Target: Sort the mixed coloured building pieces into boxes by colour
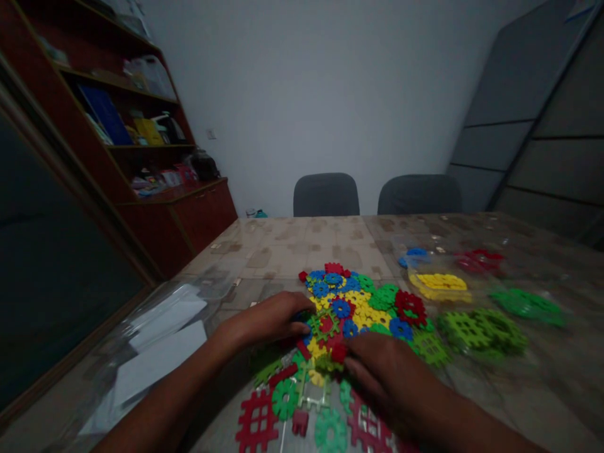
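Note:
A heap of interlocking plastic building pieces [365, 311] in red, yellow, blue and green lies before me. My left hand [285, 314] is at the heap's left side, its fingers curled down beside a green gear-shaped piece [325, 324]. Whatever its fingertips close on is dark and mostly hidden. Lower and to the right, my right hand [384, 368] has thumb and forefinger closed at a small red building piece [338, 352]. Nearer me lie a red window-shaped piece [257, 423], a green toothed disc [285, 399] and a pale green square frame [313, 387].
On the right, clear plastic trays hold sorted pieces: yellow ones [438, 285], light green squares [484, 330], green ones [528, 304] and red ones [481, 259]. White sheets [160, 358] in clear plastic lie on the left. Two grey chairs [325, 195] stand beyond the table [302, 242].

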Motion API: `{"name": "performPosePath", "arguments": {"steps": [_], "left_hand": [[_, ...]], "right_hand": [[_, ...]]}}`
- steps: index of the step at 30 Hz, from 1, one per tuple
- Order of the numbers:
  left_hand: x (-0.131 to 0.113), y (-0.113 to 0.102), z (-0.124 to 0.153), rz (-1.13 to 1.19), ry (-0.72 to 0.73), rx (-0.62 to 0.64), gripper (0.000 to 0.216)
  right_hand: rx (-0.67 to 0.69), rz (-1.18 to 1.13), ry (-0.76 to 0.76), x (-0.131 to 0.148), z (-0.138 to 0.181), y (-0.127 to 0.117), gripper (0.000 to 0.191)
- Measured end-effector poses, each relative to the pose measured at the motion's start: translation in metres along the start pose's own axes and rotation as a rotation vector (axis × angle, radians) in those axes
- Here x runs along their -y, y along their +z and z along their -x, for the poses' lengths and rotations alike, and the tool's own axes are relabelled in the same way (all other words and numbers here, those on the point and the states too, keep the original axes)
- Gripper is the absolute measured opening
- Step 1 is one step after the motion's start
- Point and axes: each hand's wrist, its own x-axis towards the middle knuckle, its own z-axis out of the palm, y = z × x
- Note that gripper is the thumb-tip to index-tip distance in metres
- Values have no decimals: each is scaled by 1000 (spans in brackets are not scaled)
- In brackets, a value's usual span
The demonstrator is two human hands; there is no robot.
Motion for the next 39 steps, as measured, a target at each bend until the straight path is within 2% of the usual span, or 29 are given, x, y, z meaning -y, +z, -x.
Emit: {"name": "performPosePath", "arguments": {"steps": [3, 5, 9, 12, 13, 17, 19, 22, 28, 34, 39], "left_hand": [[0, 1, -1, -6, -6, -4, 31], [0, 1, -1, -9, -7, -5, 31], [0, 1, -1, -14, -1, -4, 31], [0, 1, -1, -13, 6, -4, 30], [0, 1, -1, -14, 7, -5, 30], [0, 1, -1, -25, 10, -4, 28], [0, 2, -1, -34, 9, -4, 28], [1, 2, -1, -44, 9, -10, 28], [2, 4, -2, -59, 24, -25, 26], [1, 3, -3, -64, 16, -21, 25], [1, 3, -2, -65, -3, -20, 28]], "right_hand": [[-114, -81, 31, -17, -5, -9, 27], [-129, -59, 37, -22, -5, -15, 27], [35, 25, 31, -10, 6, -25, 22], [169, 39, 55, 3, 19, -25, 7], [194, 54, 69, 5, 22, -23, 8], [249, 158, 89, 9, 28, -16, 51], [262, 190, 108, 11, 27, -14, 57], [233, 152, 116, 14, 23, -9, 50], [174, -102, 110, 6, 23, -2, 38], [181, -427, 83, 6, 23, -18, 28], [195, -363, 14, 4, 22, -32, 17]]}}
